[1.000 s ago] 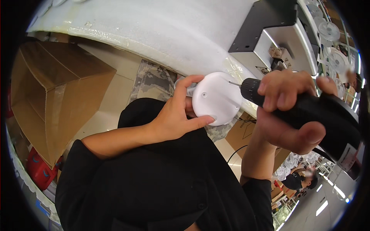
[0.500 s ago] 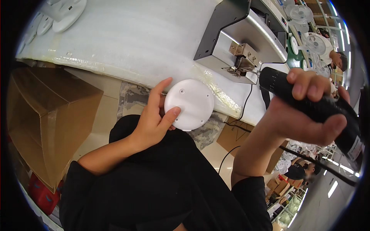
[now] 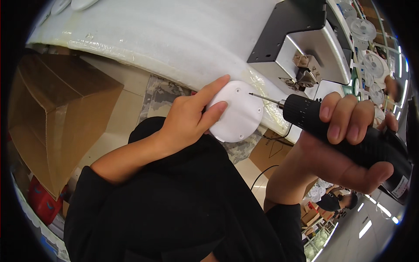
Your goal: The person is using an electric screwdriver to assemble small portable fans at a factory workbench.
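Note:
My left hand is closed round the edge of a white round plastic base with several screw holes near its rim. The disc is held over my lap, by the table's front edge, its flat face toward me. Wrapped in my right hand is a black electric screwdriver, its thin bit aimed left across the disc. The bit's tip appears just right of the upper hole; whether it touches the disc, or carries a screw, I cannot tell. Behind the screwdriver stands a black and silver screw feeder.
The white-covered table runs along the far side, more white round parts at its far left. A large cardboard box stands at left, near a red object. White fans and people are at right. A cable hangs beside my right forearm.
The screwdriver's bit has come away from the screw feeder, down and left to the white base. My left hand has turned the base and shifted it right. The view has also swung.

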`<state>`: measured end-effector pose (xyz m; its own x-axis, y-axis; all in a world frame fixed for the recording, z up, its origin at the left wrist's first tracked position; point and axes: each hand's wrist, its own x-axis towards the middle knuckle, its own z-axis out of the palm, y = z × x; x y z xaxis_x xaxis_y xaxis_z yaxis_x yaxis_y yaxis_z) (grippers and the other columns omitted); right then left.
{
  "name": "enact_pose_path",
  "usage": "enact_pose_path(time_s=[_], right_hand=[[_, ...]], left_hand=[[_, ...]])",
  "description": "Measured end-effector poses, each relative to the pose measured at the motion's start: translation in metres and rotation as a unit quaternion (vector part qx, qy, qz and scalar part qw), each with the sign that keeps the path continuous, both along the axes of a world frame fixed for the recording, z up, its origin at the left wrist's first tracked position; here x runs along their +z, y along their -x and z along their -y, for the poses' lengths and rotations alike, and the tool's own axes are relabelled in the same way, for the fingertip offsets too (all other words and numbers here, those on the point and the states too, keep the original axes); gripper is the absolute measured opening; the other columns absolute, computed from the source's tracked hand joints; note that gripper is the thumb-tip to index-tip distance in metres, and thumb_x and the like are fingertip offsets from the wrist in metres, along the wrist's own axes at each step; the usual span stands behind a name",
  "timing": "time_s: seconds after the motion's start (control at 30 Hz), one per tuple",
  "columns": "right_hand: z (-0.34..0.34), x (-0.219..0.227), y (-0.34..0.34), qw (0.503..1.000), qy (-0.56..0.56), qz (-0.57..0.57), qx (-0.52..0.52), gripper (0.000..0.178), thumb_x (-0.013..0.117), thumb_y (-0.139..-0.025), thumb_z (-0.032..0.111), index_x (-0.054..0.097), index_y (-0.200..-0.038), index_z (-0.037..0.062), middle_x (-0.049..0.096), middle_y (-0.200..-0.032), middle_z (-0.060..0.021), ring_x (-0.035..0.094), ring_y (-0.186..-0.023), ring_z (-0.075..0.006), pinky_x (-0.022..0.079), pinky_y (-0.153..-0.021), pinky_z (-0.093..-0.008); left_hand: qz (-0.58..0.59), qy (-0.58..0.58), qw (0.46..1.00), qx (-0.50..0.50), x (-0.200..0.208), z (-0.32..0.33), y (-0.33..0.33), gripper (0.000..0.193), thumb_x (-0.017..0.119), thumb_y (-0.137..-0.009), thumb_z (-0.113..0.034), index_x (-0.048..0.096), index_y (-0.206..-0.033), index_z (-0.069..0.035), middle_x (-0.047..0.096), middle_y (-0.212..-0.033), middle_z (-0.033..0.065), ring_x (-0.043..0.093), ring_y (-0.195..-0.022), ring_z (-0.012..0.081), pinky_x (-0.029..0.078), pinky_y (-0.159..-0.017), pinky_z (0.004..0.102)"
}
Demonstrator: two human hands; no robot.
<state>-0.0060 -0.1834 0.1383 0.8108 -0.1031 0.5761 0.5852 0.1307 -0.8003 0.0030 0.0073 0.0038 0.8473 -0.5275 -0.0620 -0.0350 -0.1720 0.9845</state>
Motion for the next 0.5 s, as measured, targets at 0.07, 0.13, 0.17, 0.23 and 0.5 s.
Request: enact_pose_path(time_s=[0.07,0.13,0.17,0.23,0.5], right_hand=[[0.003,0.001,-0.002,1.000,-0.003,-0.006,0.019,0.062,0.051,-0.084,0.057,0.051,-0.126,0.0113,0.053,-0.075,0.0019,0.051,-0.058,-0.0095,0.043,-0.061,-0.0307],[0.002,-0.001,-0.003,1.000,-0.004,-0.011,0.018,0.062,0.051,-0.084,0.057,0.051,-0.126,0.0116,0.053,-0.075,0.0018,0.051,-0.058,-0.0095,0.043,-0.061,-0.0307],[0.002,-0.001,-0.004,1.000,-0.003,-0.014,0.015,0.061,0.051,-0.084,0.057,0.050,-0.126,0.0118,0.053,-0.075,0.0017,0.051,-0.058,-0.0096,0.043,-0.061,-0.0308],[0.001,-0.003,-0.004,1.000,0.000,-0.021,0.010,0.061,0.050,-0.085,0.057,0.050,-0.126,0.0123,0.052,-0.075,0.0014,0.051,-0.058,-0.0097,0.043,-0.061,-0.0309],[0.001,-0.005,-0.014,0.996,0.060,-0.049,0.048,0.055,0.050,-0.086,0.055,0.048,-0.122,0.0140,0.052,-0.075,0.0005,0.051,-0.059,-0.0102,0.045,-0.062,-0.0317]], left_hand=[[0.019,-0.003,1.000,0.006,0.002,0.007,0.002,0.042,0.059,-0.092,-0.018,0.053,-0.131,-0.003,0.064,-0.069,0.0103,0.055,-0.052,0.0166,0.045,-0.051,0.0283],[0.008,-0.002,1.000,0.004,0.005,0.008,0.003,0.043,0.060,-0.092,-0.018,0.053,-0.131,-0.003,0.064,-0.070,0.0105,0.055,-0.052,0.0167,0.045,-0.051,0.0284],[0.000,0.000,1.000,0.001,0.006,0.009,0.003,0.043,0.060,-0.092,-0.018,0.053,-0.132,-0.003,0.064,-0.070,0.0107,0.055,-0.052,0.0169,0.045,-0.051,0.0285],[-0.017,0.005,1.000,-0.004,0.008,0.008,0.004,0.045,0.061,-0.091,-0.018,0.052,-0.132,-0.003,0.064,-0.071,0.0110,0.055,-0.052,0.0171,0.045,-0.051,0.0288],[-0.003,0.004,1.000,0.003,0.008,0.015,0.005,0.043,0.062,-0.090,-0.019,0.055,-0.129,-0.003,0.064,-0.069,0.0098,0.054,-0.050,0.0169,0.045,-0.050,0.0288]])
